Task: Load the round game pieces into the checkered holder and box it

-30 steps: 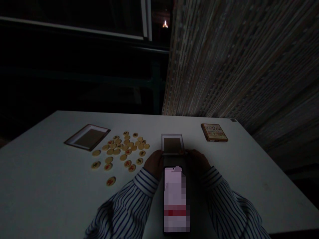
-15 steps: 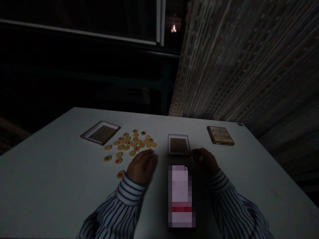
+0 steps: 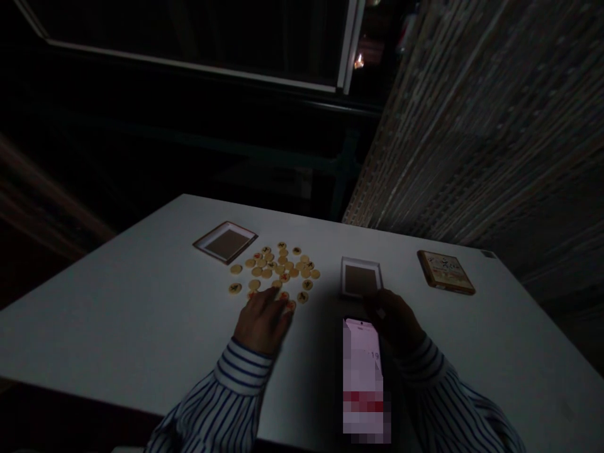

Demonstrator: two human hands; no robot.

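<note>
Round wooden Chinese chess pieces (image 3: 284, 277) with red or black characters lie in a loose pile on the white table. My left hand (image 3: 264, 318) reaches over the near edge of the pile, fingers spread, fingertips at a few red-marked pieces. To the right of the pile is a shallow open box (image 3: 346, 290) with white walls and a brown bottom. My right hand (image 3: 396, 321) has its fingers curled at the box's near right corner and appears to grip the rim; deep shadow hides part of the fingers.
A lit phone (image 3: 361, 371), its screen partly pixelated, lies between my forearms. A second shallow box part (image 3: 201, 244) sits at the far left. On the right lies a closed, printed box (image 3: 446, 272). A string curtain (image 3: 448, 138) hangs behind the table's right side.
My left hand has shifted left, and its fingers have spread over the near pieces. Several pieces now show at the pile's near right. The view has turned left; my right hand stays by the box.
</note>
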